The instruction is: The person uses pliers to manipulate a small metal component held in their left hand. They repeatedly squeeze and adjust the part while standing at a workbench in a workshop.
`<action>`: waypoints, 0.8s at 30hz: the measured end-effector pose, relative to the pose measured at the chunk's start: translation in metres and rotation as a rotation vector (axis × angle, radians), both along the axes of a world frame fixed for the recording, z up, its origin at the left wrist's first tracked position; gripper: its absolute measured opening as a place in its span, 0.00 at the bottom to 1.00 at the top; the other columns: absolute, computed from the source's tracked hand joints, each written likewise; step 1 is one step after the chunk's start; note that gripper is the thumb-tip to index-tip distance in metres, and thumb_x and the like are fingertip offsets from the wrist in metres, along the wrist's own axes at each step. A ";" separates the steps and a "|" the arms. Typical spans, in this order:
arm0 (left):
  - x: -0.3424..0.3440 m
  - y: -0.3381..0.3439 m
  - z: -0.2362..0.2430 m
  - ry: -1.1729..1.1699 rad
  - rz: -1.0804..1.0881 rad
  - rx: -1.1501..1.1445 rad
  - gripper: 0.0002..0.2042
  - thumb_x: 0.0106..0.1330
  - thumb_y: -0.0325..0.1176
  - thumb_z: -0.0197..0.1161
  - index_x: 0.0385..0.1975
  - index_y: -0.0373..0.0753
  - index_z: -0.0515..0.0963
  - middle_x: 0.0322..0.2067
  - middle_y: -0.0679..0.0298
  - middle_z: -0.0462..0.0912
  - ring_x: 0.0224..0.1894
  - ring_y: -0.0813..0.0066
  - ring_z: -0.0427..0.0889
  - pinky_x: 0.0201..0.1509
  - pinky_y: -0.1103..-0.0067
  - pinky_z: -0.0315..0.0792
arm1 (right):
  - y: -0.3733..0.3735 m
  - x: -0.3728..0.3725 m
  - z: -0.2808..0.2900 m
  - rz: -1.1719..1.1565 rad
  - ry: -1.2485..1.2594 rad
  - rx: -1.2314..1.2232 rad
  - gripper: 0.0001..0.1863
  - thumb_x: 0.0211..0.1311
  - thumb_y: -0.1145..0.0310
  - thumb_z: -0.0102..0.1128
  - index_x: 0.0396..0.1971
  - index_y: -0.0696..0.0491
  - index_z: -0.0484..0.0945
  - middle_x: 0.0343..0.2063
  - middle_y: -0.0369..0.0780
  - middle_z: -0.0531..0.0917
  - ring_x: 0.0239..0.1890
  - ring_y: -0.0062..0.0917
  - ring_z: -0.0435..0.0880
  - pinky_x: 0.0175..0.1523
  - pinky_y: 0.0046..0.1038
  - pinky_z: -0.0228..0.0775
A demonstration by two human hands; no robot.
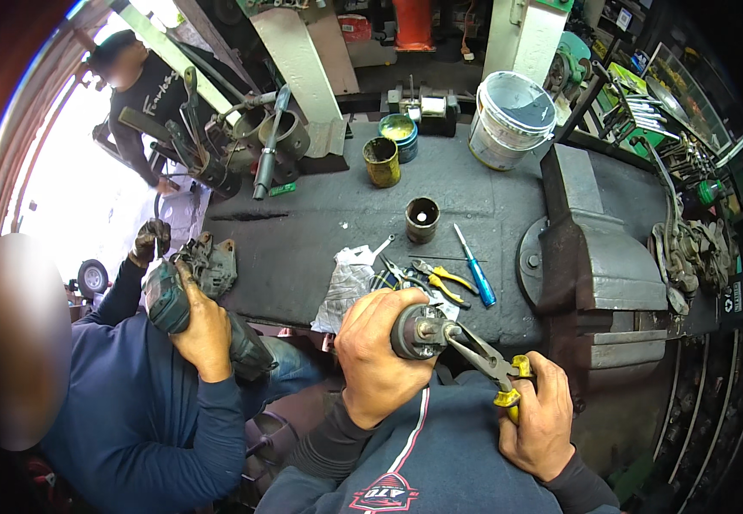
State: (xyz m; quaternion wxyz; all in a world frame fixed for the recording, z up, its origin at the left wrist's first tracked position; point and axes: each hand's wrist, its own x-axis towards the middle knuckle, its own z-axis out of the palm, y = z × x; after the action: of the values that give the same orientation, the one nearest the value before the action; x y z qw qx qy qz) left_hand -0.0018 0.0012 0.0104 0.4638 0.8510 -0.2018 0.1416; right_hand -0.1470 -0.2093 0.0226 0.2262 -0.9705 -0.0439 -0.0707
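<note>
Wrapped in my left hand (374,353) is a round cylindrical part, apparently a starter solenoid (409,332), its dark end cap and metal terminal studs turned upward. My right hand (543,424) is closed on the yellow grips of long-nose pliers (493,367). The pliers' jaw tips meet one of the studs; whether they clamp it or only touch it, I cannot tell. On the bench just beyond lie yellow-handled pliers (449,276), a blue screwdriver (476,272), a small wrench (383,248) and a crumpled pale rag (346,287).
To the right a large bench vise (599,257) stands on the dark bench (294,231). Farther back are a white bucket (509,128), small cans (382,163) and an open cup (422,221). At left a co-worker holds a power tool (166,295) against a metal housing (209,264); another person stands behind.
</note>
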 end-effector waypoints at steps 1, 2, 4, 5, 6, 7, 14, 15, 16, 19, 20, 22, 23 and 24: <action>0.000 -0.006 0.003 -0.026 0.009 0.020 0.24 0.44 0.23 0.85 0.44 0.36 0.86 0.39 0.59 0.90 0.43 0.61 0.90 0.52 0.69 0.82 | -0.004 -0.001 0.000 -0.013 -0.002 0.014 0.26 0.40 0.74 0.74 0.46 0.60 0.84 0.61 0.57 0.77 0.60 0.55 0.80 0.65 0.51 0.71; -0.001 -0.013 0.008 0.129 -0.014 -0.062 0.24 0.46 0.23 0.85 0.45 0.36 0.85 0.39 0.60 0.90 0.43 0.65 0.90 0.52 0.70 0.82 | -0.008 -0.001 0.001 -0.021 -0.002 0.032 0.26 0.41 0.74 0.74 0.46 0.60 0.83 0.61 0.57 0.77 0.60 0.55 0.80 0.65 0.51 0.72; -0.004 -0.026 0.015 0.450 -0.057 -0.225 0.23 0.50 0.23 0.85 0.47 0.35 0.85 0.39 0.64 0.89 0.42 0.73 0.89 0.51 0.73 0.82 | -0.018 -0.002 0.005 -0.034 0.008 0.067 0.24 0.44 0.74 0.75 0.46 0.60 0.83 0.61 0.58 0.77 0.59 0.56 0.80 0.64 0.51 0.72; -0.003 -0.028 0.016 0.604 -0.139 -0.342 0.25 0.54 0.22 0.85 0.52 0.34 0.82 0.40 0.67 0.88 0.42 0.79 0.87 0.50 0.76 0.83 | -0.024 -0.005 0.006 -0.040 0.024 0.127 0.24 0.45 0.74 0.75 0.46 0.60 0.83 0.60 0.58 0.77 0.59 0.56 0.80 0.64 0.51 0.73; -0.003 -0.030 0.018 0.757 -0.206 -0.441 0.24 0.59 0.25 0.84 0.54 0.35 0.81 0.40 0.67 0.87 0.41 0.79 0.86 0.49 0.76 0.82 | -0.031 -0.006 0.008 -0.042 0.036 0.189 0.23 0.47 0.74 0.76 0.47 0.61 0.83 0.60 0.58 0.77 0.59 0.57 0.80 0.64 0.51 0.73; -0.003 -0.032 0.020 0.910 -0.273 -0.540 0.24 0.63 0.27 0.83 0.57 0.35 0.79 0.40 0.68 0.86 0.40 0.79 0.84 0.48 0.77 0.81 | -0.037 -0.008 0.010 -0.043 0.048 0.251 0.23 0.48 0.74 0.76 0.47 0.61 0.83 0.60 0.58 0.77 0.60 0.57 0.79 0.64 0.52 0.73; -0.014 -0.059 0.035 1.065 -0.437 -0.669 0.27 0.66 0.30 0.77 0.64 0.34 0.76 0.46 0.62 0.88 0.50 0.73 0.87 0.59 0.75 0.80 | -0.071 -0.017 0.035 -0.028 0.109 0.563 0.14 0.60 0.74 0.76 0.45 0.61 0.86 0.58 0.53 0.80 0.53 0.49 0.87 0.58 0.41 0.80; -0.018 -0.063 0.038 1.035 -0.425 -0.645 0.24 0.67 0.31 0.78 0.60 0.34 0.77 0.45 0.63 0.88 0.47 0.75 0.86 0.56 0.75 0.80 | -0.076 -0.018 0.035 -0.007 0.116 0.588 0.14 0.60 0.74 0.76 0.45 0.61 0.86 0.58 0.53 0.80 0.53 0.49 0.87 0.58 0.41 0.80; -0.021 -0.067 0.041 1.004 -0.412 -0.620 0.21 0.69 0.33 0.78 0.56 0.35 0.78 0.43 0.65 0.87 0.45 0.77 0.85 0.54 0.76 0.80 | -0.080 -0.019 0.035 0.002 0.125 0.604 0.14 0.60 0.74 0.76 0.45 0.60 0.86 0.58 0.54 0.80 0.54 0.50 0.87 0.59 0.41 0.80; -0.032 -0.078 0.047 0.972 -0.379 -0.619 0.17 0.70 0.36 0.80 0.49 0.35 0.81 0.41 0.66 0.87 0.42 0.79 0.85 0.51 0.76 0.80 | -0.090 -0.024 0.035 0.036 0.146 0.632 0.15 0.59 0.74 0.77 0.46 0.60 0.86 0.57 0.54 0.81 0.56 0.50 0.86 0.61 0.42 0.79; -0.035 -0.080 0.050 0.974 -0.370 -0.636 0.17 0.70 0.35 0.80 0.50 0.35 0.81 0.41 0.66 0.87 0.42 0.79 0.85 0.51 0.76 0.80 | -0.093 -0.025 0.036 0.055 0.147 0.630 0.15 0.59 0.74 0.77 0.46 0.60 0.86 0.57 0.54 0.81 0.56 0.50 0.85 0.62 0.42 0.78; -0.041 -0.085 0.052 0.970 -0.347 -0.662 0.18 0.69 0.35 0.81 0.50 0.35 0.81 0.41 0.66 0.87 0.42 0.79 0.85 0.51 0.76 0.81 | -0.098 -0.027 0.037 0.067 0.183 0.652 0.15 0.59 0.74 0.77 0.45 0.59 0.87 0.57 0.54 0.81 0.58 0.51 0.84 0.64 0.44 0.77; -0.043 -0.086 0.052 0.961 -0.337 -0.667 0.18 0.69 0.35 0.81 0.50 0.36 0.81 0.42 0.66 0.87 0.43 0.79 0.85 0.51 0.76 0.81 | -0.101 -0.028 0.037 0.079 0.189 0.655 0.15 0.59 0.74 0.77 0.45 0.59 0.87 0.57 0.54 0.81 0.58 0.52 0.84 0.64 0.44 0.77; -0.045 -0.087 0.052 0.951 -0.324 -0.673 0.18 0.68 0.35 0.82 0.50 0.36 0.81 0.42 0.66 0.87 0.43 0.79 0.85 0.52 0.76 0.81 | -0.103 -0.028 0.038 0.093 0.195 0.658 0.15 0.58 0.74 0.77 0.45 0.59 0.87 0.56 0.54 0.81 0.58 0.52 0.84 0.64 0.44 0.77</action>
State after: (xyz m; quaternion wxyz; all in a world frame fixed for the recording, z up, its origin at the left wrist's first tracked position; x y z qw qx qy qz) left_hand -0.0471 -0.0855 0.0628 0.7625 0.5860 -0.0437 -0.2707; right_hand -0.1747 -0.3122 0.0602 0.5330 -0.8448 -0.0413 0.0222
